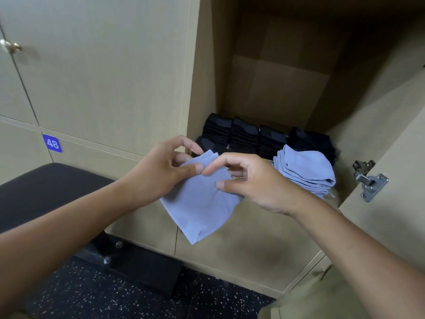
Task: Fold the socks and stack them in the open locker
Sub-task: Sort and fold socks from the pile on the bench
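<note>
Item: light blue sock (202,203), held in the air in front of the open locker (276,88), hanging below the fingers with its upper corner pinched.
Left hand (161,171): fingers curled, thumb and forefinger pinching the sock's top edge.
Right hand (248,180): thumb pressed on the cloth's right side, forefinger touching the top edge beside the left thumb; the other fingers lie behind the cloth and cannot be made out.
Handling (judged): light, soft, limp knit; drapes and creases freely, not fragile, little slip. Best taken at the edges or corners, where a fold can be set and kept flat.
Stacked, beyond the fingers: pile of folded blue socks (305,171), just right of the right hand on the locker floor.
Stacked, farther in: row of black sock piles (253,137) behind the blue pile, nearer the back wall.
Locker door (391,139): swung open on the right, metal hinge (368,180) showing.
Left of the hands: closed locker fronts, number tag 48 (52,143).
Below the left arm: black padded bench (46,187).
Floor (92,295): dark, speckled.
</note>
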Available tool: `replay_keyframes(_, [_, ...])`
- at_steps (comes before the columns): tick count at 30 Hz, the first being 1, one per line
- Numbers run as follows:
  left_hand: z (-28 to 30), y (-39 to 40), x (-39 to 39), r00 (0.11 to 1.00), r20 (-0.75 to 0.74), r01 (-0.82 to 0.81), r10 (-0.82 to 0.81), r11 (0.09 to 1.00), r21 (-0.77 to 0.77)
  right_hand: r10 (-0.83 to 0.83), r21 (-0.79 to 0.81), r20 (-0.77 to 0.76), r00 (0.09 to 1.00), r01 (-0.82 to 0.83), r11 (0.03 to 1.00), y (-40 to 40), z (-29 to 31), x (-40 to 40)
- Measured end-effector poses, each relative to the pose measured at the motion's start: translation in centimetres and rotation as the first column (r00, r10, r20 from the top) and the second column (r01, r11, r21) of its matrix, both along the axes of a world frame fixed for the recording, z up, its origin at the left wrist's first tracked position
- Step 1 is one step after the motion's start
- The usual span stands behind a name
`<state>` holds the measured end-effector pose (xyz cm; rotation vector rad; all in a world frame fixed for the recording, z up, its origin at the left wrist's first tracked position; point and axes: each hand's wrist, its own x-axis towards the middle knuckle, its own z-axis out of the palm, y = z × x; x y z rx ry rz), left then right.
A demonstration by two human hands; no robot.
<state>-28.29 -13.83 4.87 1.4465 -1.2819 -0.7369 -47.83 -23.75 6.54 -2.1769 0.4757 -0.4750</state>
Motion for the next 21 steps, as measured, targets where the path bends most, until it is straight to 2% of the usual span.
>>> replay_keyframes(8, [-1.0,-1.3,-0.8,0.991,-0.124,-0.048,0.053,0.998,0.041,-0.253,0.050,0.053,0.966,0.251,0.967,-1.7,0.5,-2.1])
replay_keyframes(12, [-1.6,-2.2,-1.7,0.970,-0.236,-0.069,0.067,0.998,0.001,-0.301,0.060,0.000,0.954,0.300,0.952,-2.4,1.0,-3.6])
replay_keyframes(14, [-1.9,-2.7,-2.2,0.972,-0.230,-0.054,0.054,0.999,0.004,-0.329,0.043,-0.010,0.944,0.329,0.943,-2.5,1.4,-4.5])
replay_keyframes(17, [-2.5,-3.4,-3.1,0.979,-0.202,0.004,0.005,0.999,0.045,-0.451,0.019,0.052,0.891,0.450,0.893,-3.3,2.0,-5.8])
replay_keyframes(21, [-2.9,-3.6,-4.4,0.998,-0.042,0.055,-0.052,0.995,0.084,-0.615,0.005,0.179,0.768,0.624,0.781,-5.4,2.7,-7.3])
